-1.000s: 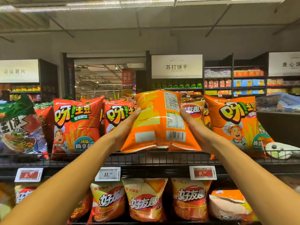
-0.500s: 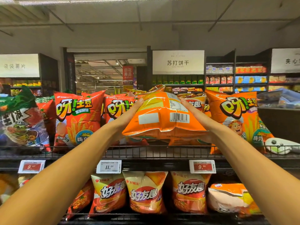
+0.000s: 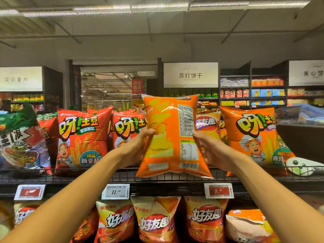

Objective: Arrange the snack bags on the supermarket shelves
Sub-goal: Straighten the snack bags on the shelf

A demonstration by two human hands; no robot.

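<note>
Head view: an orange snack bag (image 3: 172, 137) is held upright between both hands, its back panel with barcode facing the camera, bottom seam just above the front edge of the wire shelf (image 3: 105, 176). The left hand (image 3: 135, 148) grips its left side; the right hand (image 3: 213, 149) grips its right side. Fingers behind the bag are hidden. Print on the back panel is illegible. Bags behind it are partly covered.

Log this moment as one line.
step: placing bag | left hand: grips orange bag | right hand: grips it | bag: upright, back facing camera, above top shelf
</note>
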